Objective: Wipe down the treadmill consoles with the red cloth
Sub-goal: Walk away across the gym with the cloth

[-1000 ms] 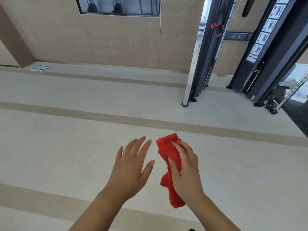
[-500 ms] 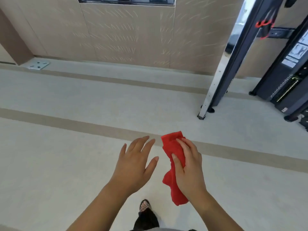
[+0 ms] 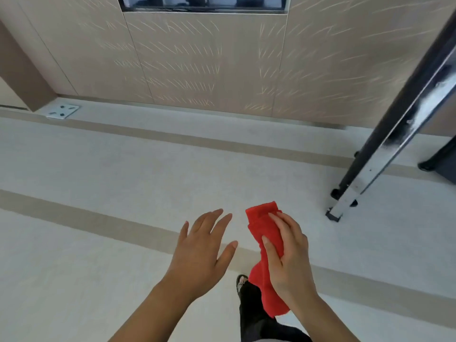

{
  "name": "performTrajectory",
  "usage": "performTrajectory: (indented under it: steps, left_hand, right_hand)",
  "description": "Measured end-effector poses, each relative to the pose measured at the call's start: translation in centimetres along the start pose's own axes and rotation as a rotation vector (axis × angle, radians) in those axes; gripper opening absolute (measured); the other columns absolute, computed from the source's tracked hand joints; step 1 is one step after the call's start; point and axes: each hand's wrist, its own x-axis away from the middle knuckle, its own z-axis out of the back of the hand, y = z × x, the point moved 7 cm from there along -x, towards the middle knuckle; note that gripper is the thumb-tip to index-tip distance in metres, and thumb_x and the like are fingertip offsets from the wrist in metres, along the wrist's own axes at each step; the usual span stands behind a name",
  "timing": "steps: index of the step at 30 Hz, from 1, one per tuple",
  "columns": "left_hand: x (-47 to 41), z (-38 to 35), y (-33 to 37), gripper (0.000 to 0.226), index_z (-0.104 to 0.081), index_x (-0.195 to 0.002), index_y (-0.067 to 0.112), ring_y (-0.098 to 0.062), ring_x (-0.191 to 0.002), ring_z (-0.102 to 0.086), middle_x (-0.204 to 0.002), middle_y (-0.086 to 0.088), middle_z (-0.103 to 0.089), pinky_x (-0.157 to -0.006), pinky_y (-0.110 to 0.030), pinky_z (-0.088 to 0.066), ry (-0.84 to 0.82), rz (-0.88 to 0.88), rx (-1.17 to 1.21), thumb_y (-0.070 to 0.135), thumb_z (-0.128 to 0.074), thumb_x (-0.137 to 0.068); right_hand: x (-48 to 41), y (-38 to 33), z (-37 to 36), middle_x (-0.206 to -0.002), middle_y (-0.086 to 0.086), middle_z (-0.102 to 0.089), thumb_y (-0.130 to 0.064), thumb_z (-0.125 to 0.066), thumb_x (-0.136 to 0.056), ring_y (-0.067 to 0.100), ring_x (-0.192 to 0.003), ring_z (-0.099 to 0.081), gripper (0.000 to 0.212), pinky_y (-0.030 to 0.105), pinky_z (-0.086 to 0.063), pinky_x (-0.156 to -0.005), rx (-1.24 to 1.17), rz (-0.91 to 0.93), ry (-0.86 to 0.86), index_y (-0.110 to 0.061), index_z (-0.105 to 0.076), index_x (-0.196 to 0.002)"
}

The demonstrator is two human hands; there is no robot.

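The red cloth (image 3: 262,227) is bunched lengthwise and hangs down from my right hand (image 3: 290,255), which grips it around the middle, thumb across the front. My left hand (image 3: 201,253) floats just left of it, palm down, fingers spread, holding nothing and not touching the cloth. Both hands are over bare floor. No treadmill or console shows in this view.
A black and chrome machine upright (image 3: 385,144) slants down to its foot at the right. Another black machine base (image 3: 441,166) sits at the far right edge. A beige panelled wall (image 3: 209,62) runs ahead, with a floor socket plate (image 3: 63,111) at the left. My leg and shoe (image 3: 243,283) show below the cloth.
The view has swung left and closer to the wall, so the gym machines slid toward the right edge. My leg came into view. Both hands keep the same pose with the cloth.
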Motion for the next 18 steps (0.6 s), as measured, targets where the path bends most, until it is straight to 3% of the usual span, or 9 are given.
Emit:
performTrajectory:
  steps: [6,9,18]
  left_hand:
    - [-15.1,2.6,-7.8,0.062,-0.035,-0.141,0.028,-0.017,-0.134,-0.034,-0.147,0.005,-0.036,-0.107,-0.052,-0.030,0.002,0.088,0.013,0.058,-0.017,-0.091]
    - [-20.3,5.0,-12.8,0.060,-0.040,-0.139,0.025,-0.021,-0.131,-0.040,-0.144,0.002,-0.042,-0.104,-0.055,-0.033,0.052,0.177,-0.010,0.056,-0.021,-0.091]
    - [-28.4,9.5,-31.9,0.065,-0.036,-0.141,0.027,-0.019,-0.134,-0.033,-0.146,0.005,-0.038,-0.107,-0.052,-0.028,0.103,0.461,0.000,0.059,-0.016,-0.088]
  right_hand:
    - [-18.3,-1.6,-5.9,-0.141,-0.016,-0.033,-0.042,-0.034,-0.089,0.009,-0.119,-0.035,0.045,0.025,-0.035,-0.100,0.039,0.070,-0.096,-0.033,-0.041,-0.133]
    - [-25.2,-3.3,-10.3,-0.142,-0.015,-0.033,-0.045,-0.033,-0.092,0.008,-0.120,-0.035,0.043,0.023,-0.034,-0.099,0.064,0.147,-0.190,-0.034,-0.040,-0.133]
    - [-39.7,-11.9,-29.4,-0.140,-0.019,-0.034,-0.045,-0.038,-0.089,0.003,-0.120,-0.033,0.043,0.011,-0.029,-0.092,0.015,0.329,-0.452,-0.037,-0.040,-0.132]
